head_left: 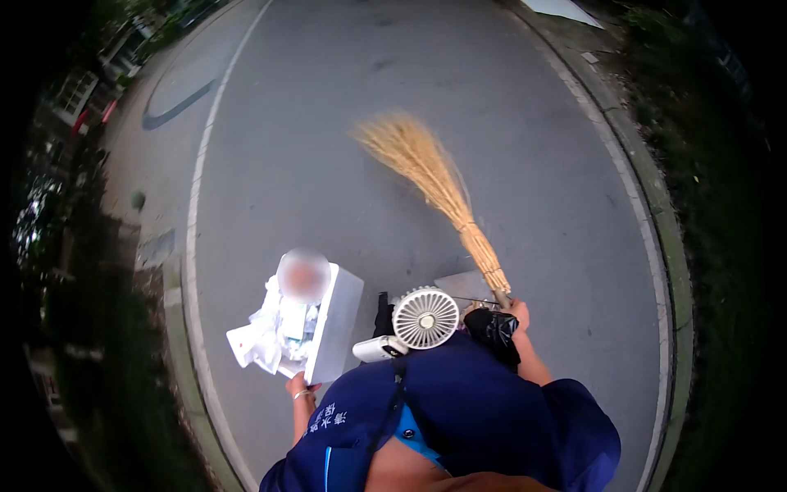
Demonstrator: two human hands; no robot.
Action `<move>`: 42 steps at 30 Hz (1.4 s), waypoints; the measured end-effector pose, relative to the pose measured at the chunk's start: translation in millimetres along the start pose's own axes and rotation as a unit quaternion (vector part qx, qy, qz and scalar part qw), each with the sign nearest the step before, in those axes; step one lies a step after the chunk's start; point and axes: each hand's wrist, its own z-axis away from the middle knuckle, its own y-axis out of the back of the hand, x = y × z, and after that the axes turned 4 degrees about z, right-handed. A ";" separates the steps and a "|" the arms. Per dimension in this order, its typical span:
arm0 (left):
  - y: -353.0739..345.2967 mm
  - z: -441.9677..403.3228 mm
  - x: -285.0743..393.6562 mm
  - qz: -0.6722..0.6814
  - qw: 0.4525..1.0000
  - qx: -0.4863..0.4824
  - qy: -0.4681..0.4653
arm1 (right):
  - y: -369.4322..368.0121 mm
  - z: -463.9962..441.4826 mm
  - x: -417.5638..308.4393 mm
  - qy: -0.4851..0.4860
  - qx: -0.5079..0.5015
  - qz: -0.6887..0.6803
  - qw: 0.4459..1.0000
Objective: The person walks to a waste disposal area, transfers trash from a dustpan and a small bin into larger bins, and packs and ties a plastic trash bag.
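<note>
1. Head view, left hand (302,383): closed on the near end of a white box; pale band (304,394) at the wrist.
2. Head view, white box (343,324): tilted, held out to the person's left above the road; open side showing crumpled white bags (264,332), some spilling over its left edge. A blurred round patch covers its far end.
3. Head view, right hand (518,315): clasped around the handle end of a broom.
4. Head view, broom (447,191): straw-coloured, bound along its shaft, slanting forward and leftward from the right hand, bristles fanned at the far end.
5. Head view, black plastic bag (494,325): just beside the right hand; whether also gripped, cannot tell.
6. Head view, fan (425,318): white, round grille, at the person's front; a white device (379,350) beside it.
7. Head view, garment (475,394): dark blue, pale characters on the left side.
8. Head view, road (328,148): grey, pale edging along both sides.
</note>
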 end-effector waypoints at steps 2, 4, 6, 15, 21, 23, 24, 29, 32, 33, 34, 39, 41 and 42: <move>-25.9 -32.3 32.7 0.002 1.000 -0.004 -0.001 | -2.1 -17.9 -55.6 -0.009 -0.012 -0.007 1.000; -64.7 -61.4 63.4 -0.014 1.000 -0.013 -0.003 | 4.7 -48.3 -105.2 -0.017 -0.023 -0.014 0.999; -113.2 -83.3 92.9 -0.029 0.999 -0.026 -0.008 | 13.6 -85.0 -144.4 -0.028 -0.027 0.004 0.999; -335.1 -36.4 105.3 -0.058 0.997 -0.055 -0.024 | 66.4 -281.9 -149.1 -0.023 0.025 -0.039 0.999; -474.0 30.9 77.7 -0.050 0.997 -0.053 -0.032 | 131.7 -427.1 -121.5 -0.005 -0.032 -0.059 0.998; -523.0 53.2 68.5 -0.046 0.997 -0.053 -0.034 | 170.1 -471.9 -131.0 -0.016 -0.001 -0.045 0.999; -546.4 63.6 65.8 -0.046 0.997 -0.054 -0.036 | 184.4 -496.0 -134.0 -0.028 0.029 -0.031 0.999; -659.8 113.9 53.8 -0.051 0.996 -0.061 -0.041 | 205.6 -615.3 -115.1 -0.007 0.029 -0.044 0.999; -731.5 145.4 37.5 -0.054 0.996 -0.066 -0.041 | 258.1 -680.9 -108.5 0.004 0.007 -0.029 1.000; -753.9 158.1 32.7 -0.055 0.995 -0.066 -0.040 | 259.9 -704.0 -89.9 -0.010 -0.029 -0.045 0.999; -776.3 168.7 28.3 -0.057 0.995 -0.067 -0.040 | 256.5 -723.9 -78.7 -0.008 -0.029 -0.046 0.999; -877.3 218.2 8.0 -0.057 0.995 -0.065 -0.042 | 305.7 -812.7 -61.8 -0.029 0.024 -0.055 0.998; -911.8 238.0 -2.4 -0.056 0.996 -0.058 -0.042 | 322.0 -863.4 -44.0 -0.014 0.033 -0.072 0.997; -926.9 248.1 -8.4 -0.057 0.996 -0.053 -0.043 | 328.8 -881.4 -36.6 -0.013 0.033 -0.072 0.997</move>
